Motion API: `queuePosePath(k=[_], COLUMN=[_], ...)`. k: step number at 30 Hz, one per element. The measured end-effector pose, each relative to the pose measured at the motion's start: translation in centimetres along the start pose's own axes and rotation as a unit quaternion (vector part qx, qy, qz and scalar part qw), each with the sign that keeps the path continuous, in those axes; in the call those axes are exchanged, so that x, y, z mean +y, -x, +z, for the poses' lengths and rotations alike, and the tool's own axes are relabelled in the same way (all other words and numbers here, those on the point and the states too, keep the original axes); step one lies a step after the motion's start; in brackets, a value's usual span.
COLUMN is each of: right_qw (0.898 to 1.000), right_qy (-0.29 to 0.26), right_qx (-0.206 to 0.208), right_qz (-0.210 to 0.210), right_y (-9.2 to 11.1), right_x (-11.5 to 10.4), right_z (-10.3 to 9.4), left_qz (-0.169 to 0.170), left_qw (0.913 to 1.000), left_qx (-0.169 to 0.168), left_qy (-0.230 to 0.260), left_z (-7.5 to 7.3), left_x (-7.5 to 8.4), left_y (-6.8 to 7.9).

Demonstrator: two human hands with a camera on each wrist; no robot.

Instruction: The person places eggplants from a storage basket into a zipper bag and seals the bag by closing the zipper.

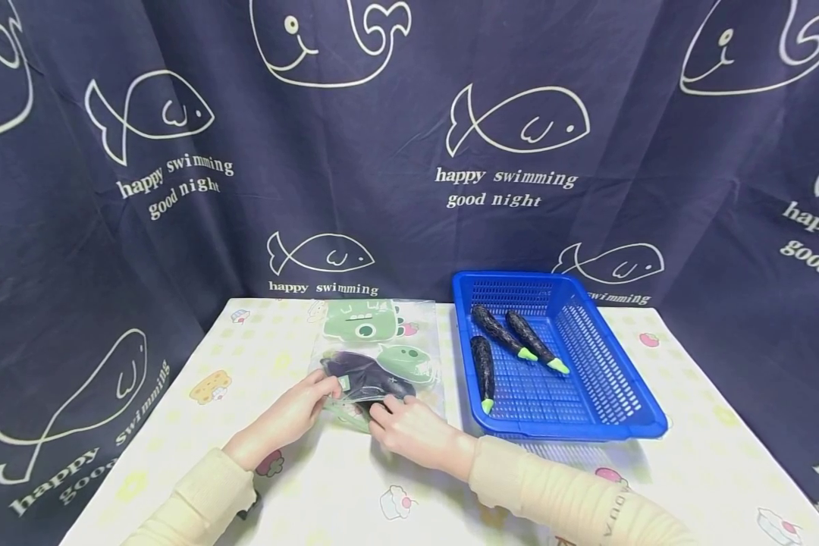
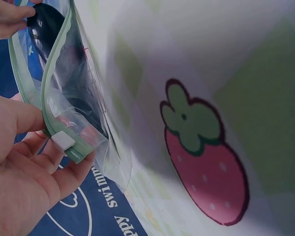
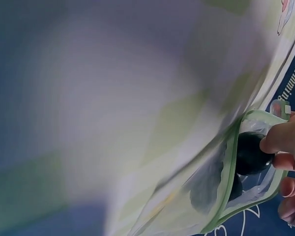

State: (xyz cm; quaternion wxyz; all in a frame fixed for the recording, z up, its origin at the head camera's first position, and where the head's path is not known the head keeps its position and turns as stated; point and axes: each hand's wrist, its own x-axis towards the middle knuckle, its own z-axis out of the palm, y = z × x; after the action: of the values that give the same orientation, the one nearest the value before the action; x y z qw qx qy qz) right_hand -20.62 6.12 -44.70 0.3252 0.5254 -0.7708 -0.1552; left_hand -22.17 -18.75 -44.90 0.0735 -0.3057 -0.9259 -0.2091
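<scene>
Navy fish-print curtain (image 1: 409, 220) behind | left hand (image 1: 309, 402) pinches zip bag (image 1: 408, 364), lower centre, likely spreading its mouth | right hand (image 1: 409, 432) grips glossy eggplant (image 3: 253, 155) in mouth | blue basket (image 1: 599, 368), right

Hands: two, left (image 1: 305, 402) and right (image 1: 412, 431). Zip bag (image 1: 409, 360): one, at the fingers of both. White slider (image 2: 63, 140): one, by the left fingers. Bagged eggplants (image 3: 253, 153): at least two, one under the right fingers; full count hidden. Basket (image 1: 573, 432): one, right of the right fingers. Basket eggplants (image 1: 482, 371): three.
</scene>
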Motion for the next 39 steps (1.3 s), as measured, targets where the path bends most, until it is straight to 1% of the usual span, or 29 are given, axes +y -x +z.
queuePosePath(k=[10, 16, 23, 31, 35, 39], right_qw=[1.000, 0.999, 0.999, 0.999, 0.999, 0.999], right_qy=[-0.001, 0.008, 0.008, -0.007, -0.004, 0.002], right_qx=[-0.023, -0.037, -0.041, -0.035, -0.034, -0.033], right_qz=[0.021, 0.023, 0.025, 0.018, 0.012, 0.006], right_y=[-0.7, -1.0, -1.1, -0.7, -0.3, -0.1], right_x=[0.1, 0.2, 0.2, 0.0, -0.1, -0.3], right_z=[0.0, 0.1, 0.3, -0.4, -0.8, -1.6], left_qz=[0.008, 0.006, 0.008, 0.004, 0.008, 0.007], left_qw=[0.9999, 1.0000, 0.9999, 1.0000, 1.0000, 1.0000], left_qx=[0.011, 0.006, 0.009, 0.002, 0.005, 0.005], left_qy=[-0.004, -0.001, -0.005, -0.001, -0.003, -0.005], left_z=[0.0, 0.0, -0.1, -0.1, -0.1, 0.0], left_x=[0.0, -0.1, 0.0, 0.1, 0.1, 0.1], left_y=[-0.1, -0.1, -0.1, 0.0, 0.1, 0.1])
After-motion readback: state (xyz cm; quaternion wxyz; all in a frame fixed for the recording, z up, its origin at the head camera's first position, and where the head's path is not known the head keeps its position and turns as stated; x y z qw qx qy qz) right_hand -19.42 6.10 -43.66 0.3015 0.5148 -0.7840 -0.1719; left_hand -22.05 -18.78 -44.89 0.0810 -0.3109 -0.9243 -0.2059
